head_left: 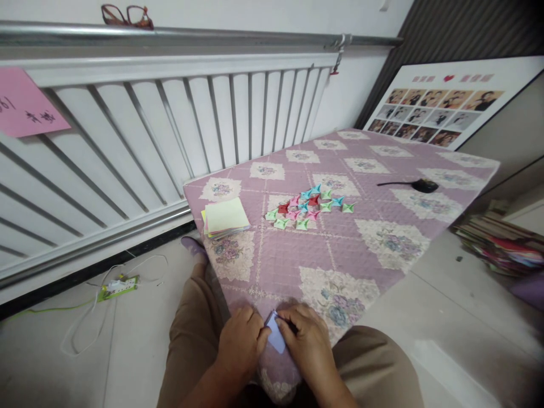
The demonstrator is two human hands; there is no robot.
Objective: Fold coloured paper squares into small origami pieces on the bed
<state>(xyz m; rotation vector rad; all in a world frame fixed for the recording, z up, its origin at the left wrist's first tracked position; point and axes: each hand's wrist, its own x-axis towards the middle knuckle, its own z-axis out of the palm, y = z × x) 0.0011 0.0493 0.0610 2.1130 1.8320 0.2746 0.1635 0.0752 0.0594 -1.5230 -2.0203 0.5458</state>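
Note:
A small folded piece of blue-violet paper (276, 335) lies between my two hands at the near corner of the cloth-covered table. My left hand (243, 340) pinches its left edge, the thumb against the paper. From the right, my right hand (308, 335) holds its upper right side between thumb and fingers. Further up the table, several small folded paper pieces (313, 200) in green, pink, red and blue sit in a cluster. To their left rests a stack of square paper sheets (227, 216), pale yellow on top.
The table (289, 255) wears a purple floral cloth. A black object with a thin handle (425, 185) lies at its right. A white radiator (238, 119) stands behind. On the floor at left is a power strip (119, 288); stacked papers (501, 241) are at right.

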